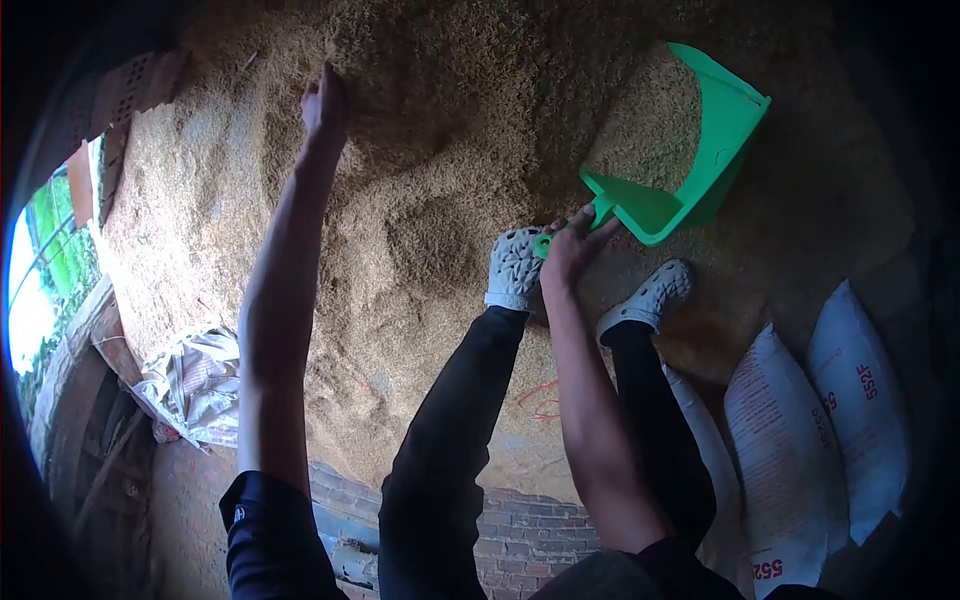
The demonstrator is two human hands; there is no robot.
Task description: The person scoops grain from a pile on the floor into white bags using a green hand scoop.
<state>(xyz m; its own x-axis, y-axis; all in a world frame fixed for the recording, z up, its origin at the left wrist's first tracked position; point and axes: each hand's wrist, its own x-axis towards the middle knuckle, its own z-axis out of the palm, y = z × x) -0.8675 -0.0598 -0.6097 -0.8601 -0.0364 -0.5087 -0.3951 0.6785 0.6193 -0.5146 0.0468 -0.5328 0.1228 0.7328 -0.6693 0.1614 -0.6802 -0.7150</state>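
Note:
My right hand (572,246) is closed round the short handle of a green plastic dustpan (722,135). The dustpan rests tilted at the edge of the heap, its mouth turned toward loose tan grain (440,225), perhaps unhusked rice, some of which lies inside it. My left arm reaches far out over the heap. At its end my left hand (326,105) is just above or against the grain, seen edge-on, with a finger stretched out and the thumb apart; nothing shows in it.
My feet in pale clogs (514,268) stand at the grain's edge. Several filled white sacks (785,440) lean at the lower right. A crumpled woven sack (195,385) lies at left, near a bright opening (35,290). Brick floor (520,535) shows below.

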